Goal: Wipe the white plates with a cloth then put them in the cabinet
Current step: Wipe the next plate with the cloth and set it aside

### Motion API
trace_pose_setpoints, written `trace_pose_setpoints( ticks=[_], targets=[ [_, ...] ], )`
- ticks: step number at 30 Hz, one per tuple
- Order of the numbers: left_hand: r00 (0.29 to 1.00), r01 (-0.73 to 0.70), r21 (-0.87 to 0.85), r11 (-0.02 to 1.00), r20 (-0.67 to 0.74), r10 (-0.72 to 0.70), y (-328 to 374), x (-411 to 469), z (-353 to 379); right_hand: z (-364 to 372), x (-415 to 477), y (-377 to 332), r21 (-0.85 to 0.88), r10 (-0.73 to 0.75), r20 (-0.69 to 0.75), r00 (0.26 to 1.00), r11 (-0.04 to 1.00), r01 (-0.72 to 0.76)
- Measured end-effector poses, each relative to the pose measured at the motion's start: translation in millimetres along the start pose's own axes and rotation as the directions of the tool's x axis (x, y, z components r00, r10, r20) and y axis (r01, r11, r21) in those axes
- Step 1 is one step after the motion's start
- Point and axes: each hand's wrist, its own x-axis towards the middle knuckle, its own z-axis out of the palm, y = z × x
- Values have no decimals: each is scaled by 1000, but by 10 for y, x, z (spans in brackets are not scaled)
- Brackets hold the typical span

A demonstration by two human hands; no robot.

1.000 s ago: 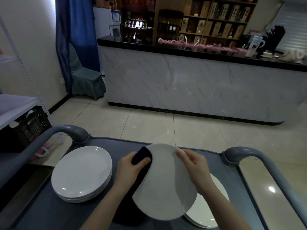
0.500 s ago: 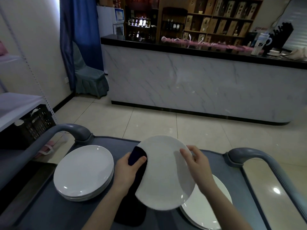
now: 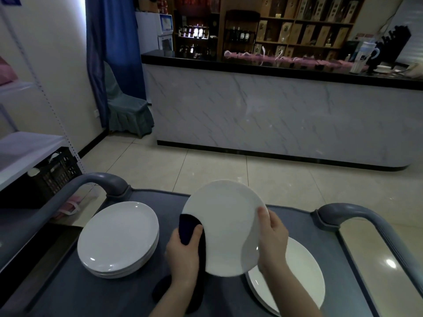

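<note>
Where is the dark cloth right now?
In the head view, low and centre: the left hand grips the dark cloth against the left edge of the lifted plate, just right of the plate stack.

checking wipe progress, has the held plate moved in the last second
Yes. The held plate has risen: its top edge, earlier level with the far rim of the left stack, now stands clearly above it.

Single head view, looking forward-down, close over cart [image 3: 68,291], bar counter [image 3: 274,115] beyond.
</note>
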Motion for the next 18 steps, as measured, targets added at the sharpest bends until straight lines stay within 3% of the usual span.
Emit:
trace_pose_setpoints(
  ticks=[2, 5, 8, 11, 13, 16, 18],
  targets=[
    [998, 18, -13, 1000, -55, -19, -28, -36, 35, 35, -71, 64, 12, 20, -29, 999, 1000, -19],
    [996, 12, 15, 1000, 93, -14, 6, 118, -33, -67, -22, 60, -62, -70, 36, 997, 995, 72],
    [969, -115, 80, 990, 229, 94, 145, 263, -123, -196, 99, -13, -136, -153, 233, 960, 973, 188],
    [880, -272, 160, 949, 440, 179, 276, 374, -147, -228, 200, -94, -289, -155, 474, 867, 902, 320],
    [834, -312, 189, 931, 524, 173, 300, 391, -141, -226, 219, -116, -327, -126, 539, 833, 880, 345],
    [898, -213, 152, 965, 420, 132, 253, 321, -135, -220, 201, -117, -275, -156, 455, 877, 912, 305],
    [958, -106, 100, 989, 276, 75, 170, 244, -130, -194, 145, -77, -151, -137, 272, 952, 971, 183]
  ],
)
